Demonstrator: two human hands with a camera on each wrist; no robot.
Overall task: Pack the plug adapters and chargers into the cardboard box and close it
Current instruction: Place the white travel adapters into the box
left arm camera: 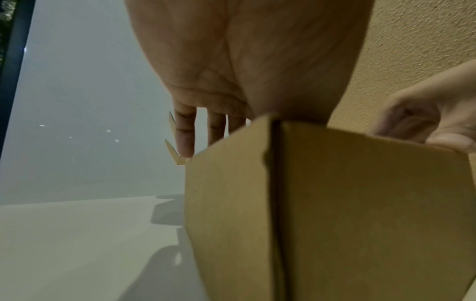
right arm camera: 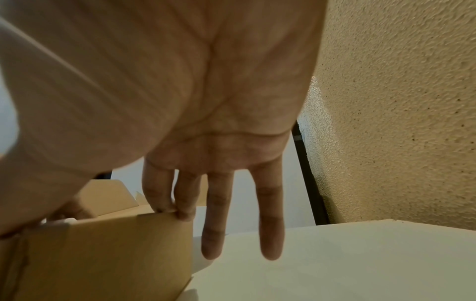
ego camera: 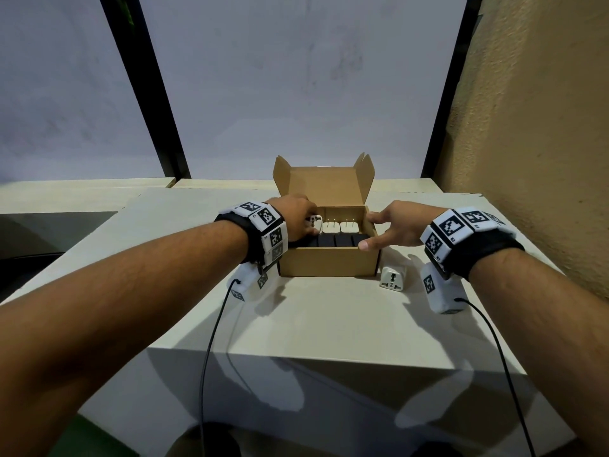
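Observation:
The open cardboard box stands mid-table with its lid upright at the back. Inside, black chargers fill the front row and white chargers the back row. My left hand reaches into the box's rear left corner and holds a white plug adapter. In the left wrist view its fingers dip behind the box wall. My right hand rests on the right wall, fingertips on the rim, thumb at the front corner. Another white adapter lies right of the box.
A rough tan wall rises close on the right. The table's front edge lies well in front of the box. Black cables hang from both wrists over that edge. Dark window posts stand behind.

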